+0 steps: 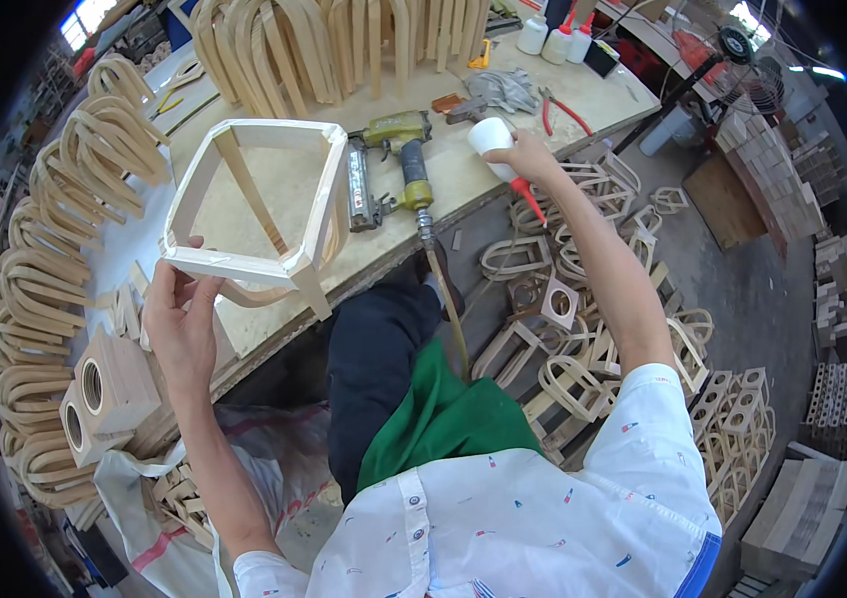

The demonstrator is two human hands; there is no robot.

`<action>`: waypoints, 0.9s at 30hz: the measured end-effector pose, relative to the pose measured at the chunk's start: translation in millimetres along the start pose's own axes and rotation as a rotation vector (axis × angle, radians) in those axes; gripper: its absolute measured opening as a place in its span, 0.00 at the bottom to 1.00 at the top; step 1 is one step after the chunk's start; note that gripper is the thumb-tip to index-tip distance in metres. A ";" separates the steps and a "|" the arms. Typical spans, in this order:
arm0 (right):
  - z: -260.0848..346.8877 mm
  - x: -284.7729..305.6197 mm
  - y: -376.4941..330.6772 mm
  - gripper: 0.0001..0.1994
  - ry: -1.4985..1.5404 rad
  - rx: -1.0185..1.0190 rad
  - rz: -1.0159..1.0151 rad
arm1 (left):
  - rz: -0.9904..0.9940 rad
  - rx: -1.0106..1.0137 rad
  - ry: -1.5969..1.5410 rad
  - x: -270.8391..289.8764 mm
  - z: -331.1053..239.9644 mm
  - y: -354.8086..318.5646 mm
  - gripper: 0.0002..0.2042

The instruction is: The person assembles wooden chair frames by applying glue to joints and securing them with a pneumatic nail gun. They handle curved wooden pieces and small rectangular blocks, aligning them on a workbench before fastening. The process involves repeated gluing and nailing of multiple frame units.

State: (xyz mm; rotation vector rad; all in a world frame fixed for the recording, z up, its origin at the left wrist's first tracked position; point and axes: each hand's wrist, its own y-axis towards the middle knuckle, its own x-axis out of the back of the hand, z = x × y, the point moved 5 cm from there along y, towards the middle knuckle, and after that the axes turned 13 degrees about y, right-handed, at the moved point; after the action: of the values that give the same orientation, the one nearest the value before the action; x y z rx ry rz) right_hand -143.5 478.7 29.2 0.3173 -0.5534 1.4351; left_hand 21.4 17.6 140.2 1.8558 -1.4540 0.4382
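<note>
My left hand point(182, 324) is closed on the near left corner of a pale wooden frame point(234, 263), thumb and fingers pinching the bar. This frame has a squarish ring on top with slanted legs below, and it sits at the bench's front edge. White smears show at its corners. My right hand point(528, 159) grips a white glue bottle point(490, 135), tilted with its red nozzle pointing down toward me, to the right of the frame and apart from it. Between them a green nail gun point(414, 169) lies on the bench, its hose hanging over the edge.
Bent wooden arches point(284, 50) stand at the bench's back, with more stacked along the left point(40, 289). Red-handled pliers point(568, 113), a grey glove point(505, 92) and several glue bottles point(558, 45) lie back right. Wooden frames point(573, 384) cover the floor at right. Drilled blocks point(110, 389) sit at left.
</note>
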 end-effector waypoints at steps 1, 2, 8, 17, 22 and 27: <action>0.0 -2.1 6.8 0.31 -0.147 0.073 -0.066 | 0.002 0.001 0.005 -0.8 -1.2 1.1 0.18; 0.5 -2.6 12.8 0.32 -0.294 0.148 -0.133 | 0.004 0.001 0.010 -2.3 -2.8 2.5 0.17; 13.3 -31.0 10.3 0.24 -0.405 0.472 -0.296 | -0.081 -0.049 0.045 1.0 -10.0 3.1 0.15; 105.7 -108.3 -86.2 0.20 0.509 0.419 0.097 | -0.177 0.041 -0.074 2.9 7.5 4.4 0.13; 170.4 -147.6 -151.4 0.20 0.729 0.592 0.400 | -0.248 -0.042 0.122 1.2 -7.1 0.2 0.17; 194.0 -158.0 -157.8 0.14 0.654 0.573 0.341 | -0.202 -0.108 0.105 6.5 -3.0 -6.9 0.19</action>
State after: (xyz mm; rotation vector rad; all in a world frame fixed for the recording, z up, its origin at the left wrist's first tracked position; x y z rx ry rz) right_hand -27.1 224.3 125.3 0.1844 0.3654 1.8990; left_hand 30.3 15.9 144.2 1.8427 -1.1834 0.3460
